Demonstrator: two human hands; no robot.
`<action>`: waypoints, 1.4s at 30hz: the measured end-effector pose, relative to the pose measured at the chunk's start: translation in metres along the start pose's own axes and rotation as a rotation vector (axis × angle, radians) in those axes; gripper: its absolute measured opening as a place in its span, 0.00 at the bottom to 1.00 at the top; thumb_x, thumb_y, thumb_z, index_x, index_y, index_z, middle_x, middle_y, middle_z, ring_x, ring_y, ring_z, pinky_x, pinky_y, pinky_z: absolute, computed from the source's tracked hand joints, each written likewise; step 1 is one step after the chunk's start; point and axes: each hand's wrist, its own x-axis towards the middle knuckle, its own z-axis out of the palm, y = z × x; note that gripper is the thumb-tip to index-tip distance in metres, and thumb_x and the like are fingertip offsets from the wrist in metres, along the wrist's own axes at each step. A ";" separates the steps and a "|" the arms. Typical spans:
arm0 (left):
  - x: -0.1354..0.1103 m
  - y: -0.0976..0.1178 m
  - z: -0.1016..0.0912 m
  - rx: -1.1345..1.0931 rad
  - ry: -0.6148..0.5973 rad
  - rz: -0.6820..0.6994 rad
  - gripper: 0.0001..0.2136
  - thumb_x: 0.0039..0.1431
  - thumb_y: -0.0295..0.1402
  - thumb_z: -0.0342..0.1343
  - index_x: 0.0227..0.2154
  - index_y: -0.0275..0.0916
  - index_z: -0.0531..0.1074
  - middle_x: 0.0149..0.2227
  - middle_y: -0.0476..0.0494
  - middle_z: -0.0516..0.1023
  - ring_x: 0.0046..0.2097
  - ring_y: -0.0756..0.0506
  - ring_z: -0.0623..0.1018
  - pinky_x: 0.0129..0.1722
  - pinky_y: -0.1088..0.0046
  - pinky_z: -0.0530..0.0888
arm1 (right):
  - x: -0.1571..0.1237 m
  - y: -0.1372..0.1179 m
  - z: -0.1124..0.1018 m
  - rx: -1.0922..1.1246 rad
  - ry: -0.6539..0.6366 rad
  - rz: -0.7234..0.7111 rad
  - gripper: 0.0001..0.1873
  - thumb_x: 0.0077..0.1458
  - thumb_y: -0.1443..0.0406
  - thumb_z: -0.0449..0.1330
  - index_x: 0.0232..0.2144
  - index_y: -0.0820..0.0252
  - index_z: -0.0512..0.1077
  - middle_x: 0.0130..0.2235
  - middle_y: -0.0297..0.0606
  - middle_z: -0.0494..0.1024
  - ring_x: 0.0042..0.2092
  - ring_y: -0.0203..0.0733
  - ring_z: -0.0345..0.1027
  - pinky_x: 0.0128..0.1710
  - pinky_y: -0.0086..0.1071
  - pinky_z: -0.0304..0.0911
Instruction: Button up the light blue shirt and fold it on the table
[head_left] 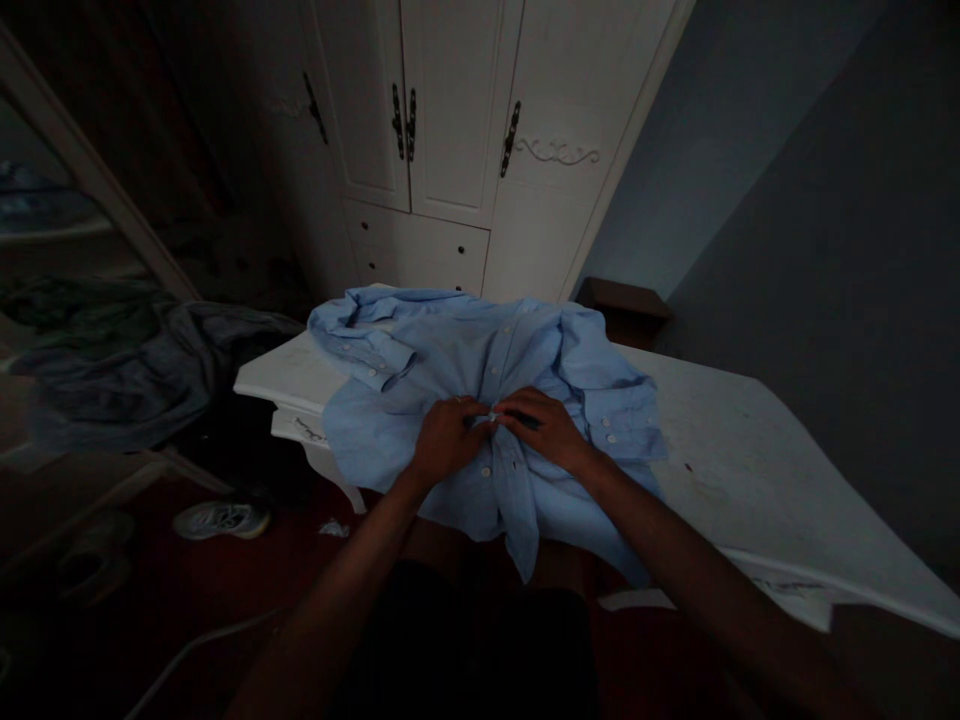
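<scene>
A light blue button-up shirt (435, 350) lies spread on a white table (735, 440), its lower hem hanging over the front edge. Both hands meet at the front placket, partway down. My left hand (451, 435) pinches the fabric from the left, and my right hand (544, 430) pinches it from the right, their fingertips nearly touching. Whatever button lies between the fingers is mostly hidden. Below the hands a white button (486, 471) shows on one front edge, with the other edge hanging loose beside it. The sleeves are folded in, their cuffs showing buttons.
A white wardrobe (457, 110) with dark handles stands behind the table. At the left, grey clothing (142, 370) hangs in a heap. A sneaker (222, 520) lies on the red floor, and a brown box-like piece (626, 300) stands behind the table's right side.
</scene>
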 end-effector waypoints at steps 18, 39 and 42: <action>0.000 -0.002 -0.005 -0.040 -0.079 0.119 0.12 0.63 0.34 0.51 0.41 0.41 0.78 0.34 0.45 0.80 0.39 0.46 0.77 0.41 0.69 0.71 | 0.000 -0.001 0.002 -0.004 0.074 0.027 0.08 0.60 0.60 0.60 0.37 0.52 0.79 0.34 0.37 0.81 0.37 0.40 0.74 0.40 0.37 0.71; 0.000 -0.003 0.005 0.140 -0.023 0.080 0.11 0.61 0.31 0.51 0.42 0.42 0.78 0.38 0.45 0.80 0.43 0.43 0.77 0.47 0.64 0.71 | -0.002 -0.002 0.002 -0.161 0.038 -0.055 0.08 0.61 0.63 0.58 0.39 0.53 0.78 0.35 0.38 0.81 0.38 0.41 0.73 0.41 0.38 0.70; 0.000 -0.003 0.005 0.151 -0.026 0.087 0.11 0.61 0.31 0.52 0.41 0.42 0.78 0.37 0.44 0.80 0.43 0.43 0.77 0.46 0.64 0.70 | -0.001 -0.003 0.001 -0.173 0.018 -0.076 0.08 0.61 0.63 0.59 0.39 0.54 0.78 0.35 0.39 0.81 0.38 0.42 0.73 0.40 0.38 0.70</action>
